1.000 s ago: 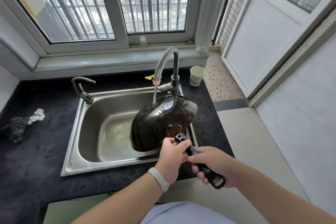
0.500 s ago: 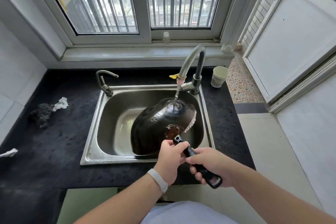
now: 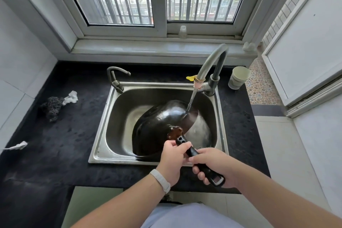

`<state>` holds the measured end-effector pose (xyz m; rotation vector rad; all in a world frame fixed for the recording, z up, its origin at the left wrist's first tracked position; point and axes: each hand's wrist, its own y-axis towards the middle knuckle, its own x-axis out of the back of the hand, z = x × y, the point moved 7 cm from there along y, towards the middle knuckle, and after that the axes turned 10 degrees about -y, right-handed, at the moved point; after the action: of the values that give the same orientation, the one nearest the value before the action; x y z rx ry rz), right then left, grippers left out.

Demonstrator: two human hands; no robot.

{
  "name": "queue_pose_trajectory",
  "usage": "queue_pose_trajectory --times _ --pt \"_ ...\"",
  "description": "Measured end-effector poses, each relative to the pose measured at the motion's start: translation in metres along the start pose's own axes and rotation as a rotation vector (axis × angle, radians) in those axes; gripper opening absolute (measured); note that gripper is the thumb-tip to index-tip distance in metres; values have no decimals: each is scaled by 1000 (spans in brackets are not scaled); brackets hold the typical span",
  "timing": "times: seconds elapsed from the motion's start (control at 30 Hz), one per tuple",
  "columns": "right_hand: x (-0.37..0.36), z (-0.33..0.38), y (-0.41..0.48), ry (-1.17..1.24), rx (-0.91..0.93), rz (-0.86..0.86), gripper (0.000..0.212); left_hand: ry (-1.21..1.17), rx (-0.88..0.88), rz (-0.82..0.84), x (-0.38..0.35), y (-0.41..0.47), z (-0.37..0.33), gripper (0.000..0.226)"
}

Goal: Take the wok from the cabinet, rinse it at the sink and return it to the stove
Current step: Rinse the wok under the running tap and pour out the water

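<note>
Barred window fills the top of the frame, sill below it, then a black stone desk (image 3: pixel 55 135) across the middle with a steel sink (image 3: pixel 118 126) set in at centre. Tall faucet (image 3: pixel 212 65) at the sink's upper right corner is running; a smaller tap (image 3: pixel 114 77) sits at the upper left corner. Paper cup (image 3: pixel 238 77) on the desk right of the faucet, dark scrubber (image 3: pixel 51 107) with a white scrap beside it at mid left.

Progress: wok (image 3: pixel 159 126) is out of the cabinet and inside the sink, tipped on edge with its dark rounded underside facing the camera, so the fetch step reads as done. Stream lands on the wok's upper right edge and sheets off toward the sink floor, so the rinse is under way. Can't tell whether the inside has been rinsed. Left to do, by my reading: finish rinsing, shut off water, carry to the stove. No stove in view.

Fingers: left hand (image 3: pixel 172 161), white band on its wrist, clenched around the black handle (image 3: pixel 192 152) up near the wok's rivet plate. Right hand (image 3: pixel 216 164) clenched around the same handle lower down, fingers (image 3: pixel 200 174) curled under it, handle's loop end sticking out below the fist. Both hands just beside each other, at lower centre over the sink's front rim.
</note>
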<state>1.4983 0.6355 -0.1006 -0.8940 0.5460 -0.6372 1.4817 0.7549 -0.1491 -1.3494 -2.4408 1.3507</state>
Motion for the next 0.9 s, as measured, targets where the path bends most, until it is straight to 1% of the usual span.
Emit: queue_pose_trajectory --times 0.2,0.3,0.4,0.47,0.57,0.63,0.77,0.83,0.9 --pt "9 -7 -5 144 -43 9 16 58 14 12 -15 3 7 34" --pt "14 -17 -4 219 -80 24 26 110 30 20 -23 4 11 34" --pt "20 -24 -7 288 -101 30 27 180 45 27 -29 5 16 33" --pt "24 -26 -9 295 -103 32 26 209 48 37 -34 7 18 34" --pt "30 -29 -9 282 -81 31 37 229 45 41 -40 8 21 35" --pt "35 -30 -10 259 -64 33 42 246 33 37 -44 8 21 37" --pt "43 -26 -14 150 -48 29 36 259 17 30 -46 11 24 39" --pt "50 -23 -17 -8 -58 -20 30 289 27 19 -48 12 28 40" --pt "56 -18 -21 -215 -86 -92 18 304 39 11 -50 12 32 40"
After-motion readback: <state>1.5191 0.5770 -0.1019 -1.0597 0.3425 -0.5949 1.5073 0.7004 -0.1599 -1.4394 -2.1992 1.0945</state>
